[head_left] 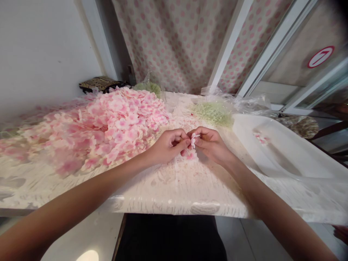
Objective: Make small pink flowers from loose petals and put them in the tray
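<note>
The left forearm and right forearm reach in bare from the lower corners of the view and angle inward. The left hand and right hand meet almost knuckle to knuckle, wrists gently bent, their fingers curled inward into tight pinches.

Round white sign with red ring, on a glass door: one slanted red character inside, probably a 7, the angle making it uncertain.
</note>
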